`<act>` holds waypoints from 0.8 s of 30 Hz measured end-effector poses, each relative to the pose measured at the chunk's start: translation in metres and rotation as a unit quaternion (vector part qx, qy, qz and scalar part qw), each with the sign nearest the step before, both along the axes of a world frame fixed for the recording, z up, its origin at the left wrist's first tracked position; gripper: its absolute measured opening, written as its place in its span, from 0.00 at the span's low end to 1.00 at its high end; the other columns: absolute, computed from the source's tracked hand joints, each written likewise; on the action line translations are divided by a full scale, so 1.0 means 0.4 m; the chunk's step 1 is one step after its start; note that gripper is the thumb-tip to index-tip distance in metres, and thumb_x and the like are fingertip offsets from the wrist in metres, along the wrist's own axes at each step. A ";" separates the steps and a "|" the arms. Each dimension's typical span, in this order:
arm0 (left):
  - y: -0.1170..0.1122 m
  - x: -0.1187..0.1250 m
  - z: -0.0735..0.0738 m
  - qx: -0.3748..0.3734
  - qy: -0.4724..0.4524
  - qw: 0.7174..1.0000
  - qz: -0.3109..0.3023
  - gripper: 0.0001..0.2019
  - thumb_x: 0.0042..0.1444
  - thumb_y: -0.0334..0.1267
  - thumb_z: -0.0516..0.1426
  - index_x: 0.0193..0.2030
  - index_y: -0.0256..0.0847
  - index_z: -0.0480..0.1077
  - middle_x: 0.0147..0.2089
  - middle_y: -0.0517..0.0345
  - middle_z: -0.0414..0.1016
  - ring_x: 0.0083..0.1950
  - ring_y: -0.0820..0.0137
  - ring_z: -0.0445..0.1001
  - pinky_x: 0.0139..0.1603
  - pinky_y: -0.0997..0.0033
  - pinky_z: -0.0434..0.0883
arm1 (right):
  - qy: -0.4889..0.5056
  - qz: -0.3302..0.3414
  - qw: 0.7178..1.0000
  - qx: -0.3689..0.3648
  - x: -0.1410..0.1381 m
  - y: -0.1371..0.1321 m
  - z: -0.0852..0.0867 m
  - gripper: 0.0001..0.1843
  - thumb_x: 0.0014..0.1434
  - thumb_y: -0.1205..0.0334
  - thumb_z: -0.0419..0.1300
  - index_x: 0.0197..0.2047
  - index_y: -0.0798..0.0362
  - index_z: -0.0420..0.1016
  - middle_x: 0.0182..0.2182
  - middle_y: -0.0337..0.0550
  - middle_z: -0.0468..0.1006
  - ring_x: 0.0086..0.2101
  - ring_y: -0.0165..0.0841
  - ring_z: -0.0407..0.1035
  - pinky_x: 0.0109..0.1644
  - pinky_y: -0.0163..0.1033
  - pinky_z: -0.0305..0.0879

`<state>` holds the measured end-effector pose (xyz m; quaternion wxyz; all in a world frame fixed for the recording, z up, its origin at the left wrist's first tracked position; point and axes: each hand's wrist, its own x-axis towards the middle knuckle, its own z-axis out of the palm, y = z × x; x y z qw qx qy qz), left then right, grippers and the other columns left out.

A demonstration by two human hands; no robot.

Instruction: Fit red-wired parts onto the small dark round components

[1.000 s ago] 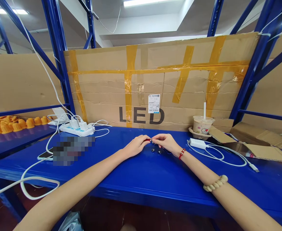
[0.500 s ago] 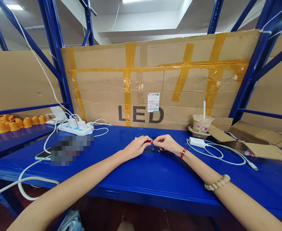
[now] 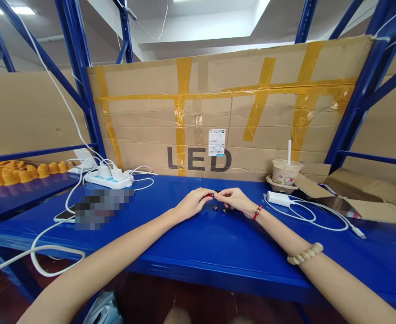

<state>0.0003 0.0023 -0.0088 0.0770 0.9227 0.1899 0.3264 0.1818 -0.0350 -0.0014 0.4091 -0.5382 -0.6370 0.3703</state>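
My left hand rests low over the blue tabletop, its fingers closed on a small red piece that shows only in part. Right beside it, my right hand pinches at the end of this piece. Whatever sits between the right fingertips is too small and too hidden to name. Just below the hands lie small dark, shiny parts on the table. A red bead bracelet circles my right wrist, and a pale bead bracelet sits further up the forearm.
On the left are a white power strip with plugs and cables, and a phone. Orange plastic parts lie beyond. To the right stand a drink cup, a white adapter with cable, and opened cardboard. A cardboard sheet closes the back.
Both hands stay together around the small red piece, with only slight finger movement. The whole view has shifted a little.
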 end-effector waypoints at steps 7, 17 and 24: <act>0.007 0.015 0.003 -0.010 0.018 0.998 0.061 0.12 0.60 0.37 0.43 0.44 0.41 0.64 0.43 0.57 0.70 0.44 0.69 0.67 0.44 0.70 0.64 | 0.026 -0.006 0.999 0.041 -0.010 0.006 0.002 0.22 0.41 0.44 0.61 0.26 0.58 0.73 0.17 0.36 0.66 0.16 0.20 0.54 0.16 0.28 0.47; 0.008 0.017 0.010 -0.046 0.007 0.996 0.078 0.12 0.60 0.38 0.42 0.43 0.41 0.64 0.36 0.58 0.70 0.39 0.71 0.68 0.40 0.74 0.63 | 0.004 -0.005 0.983 0.184 0.000 0.021 -0.002 0.19 0.43 0.49 0.62 0.33 0.56 0.75 0.30 0.43 0.73 0.18 0.22 0.60 0.20 0.30 0.58; 0.013 0.018 0.003 -0.083 -0.007 0.993 0.078 0.12 0.60 0.39 0.41 0.39 0.42 0.64 0.31 0.62 0.68 0.34 0.74 0.66 0.34 0.76 0.61 | -0.024 0.015 0.978 0.208 -0.004 0.019 -0.007 0.18 0.43 0.53 0.63 0.36 0.54 0.76 0.32 0.42 0.72 0.16 0.20 0.61 0.18 0.30 0.58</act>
